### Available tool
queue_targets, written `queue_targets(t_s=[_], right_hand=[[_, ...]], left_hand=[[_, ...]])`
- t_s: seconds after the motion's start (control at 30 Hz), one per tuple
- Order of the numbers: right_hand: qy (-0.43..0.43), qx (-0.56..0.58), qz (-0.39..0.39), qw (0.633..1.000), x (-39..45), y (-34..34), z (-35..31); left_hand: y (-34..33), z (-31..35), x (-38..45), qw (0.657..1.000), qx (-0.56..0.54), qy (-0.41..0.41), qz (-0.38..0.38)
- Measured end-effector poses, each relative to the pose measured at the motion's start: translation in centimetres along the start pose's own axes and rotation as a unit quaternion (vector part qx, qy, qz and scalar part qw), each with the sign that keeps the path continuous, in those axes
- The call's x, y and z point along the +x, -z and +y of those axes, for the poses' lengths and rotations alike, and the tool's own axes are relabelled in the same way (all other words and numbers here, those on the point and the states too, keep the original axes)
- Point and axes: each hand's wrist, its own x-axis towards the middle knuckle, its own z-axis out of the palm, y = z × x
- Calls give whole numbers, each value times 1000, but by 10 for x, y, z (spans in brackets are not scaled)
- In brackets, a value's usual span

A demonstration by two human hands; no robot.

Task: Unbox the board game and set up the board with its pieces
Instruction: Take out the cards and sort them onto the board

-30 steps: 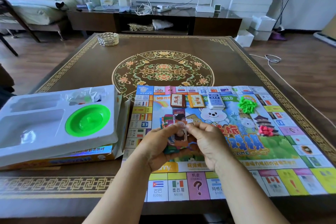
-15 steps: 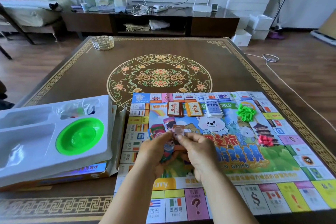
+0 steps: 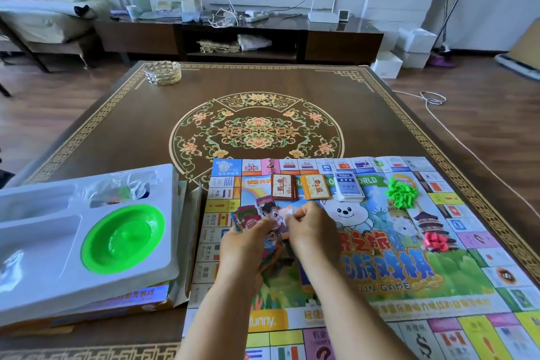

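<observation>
The colourful game board lies flat on the table in front of me. Above its left half my left hand holds a fanned bunch of character cards. My right hand pinches one small card at the top of that bunch. Three card stacks sit in a row on the board: a red one, a yellow one and a blue-white one. A heap of green pieces and a heap of pink pieces lie on the board's right side.
On the left, a white plastic tray with a green dish and a crumpled clear bag rests on the game box. A glass ashtray stands at the table's far left corner. A cable lies on the floor at right.
My view has tilted up, so the board sits lower in the frame. Both hands have stayed together on the cards; the right hand now pinches a card at the fan's top.
</observation>
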Motion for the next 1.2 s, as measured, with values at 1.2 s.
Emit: queue_targets(t_s=[1.2], right_hand=[[-58, 317, -163, 932, -25, 62, 40]], left_hand=[[-40, -26, -22, 997, 38, 15, -69]])
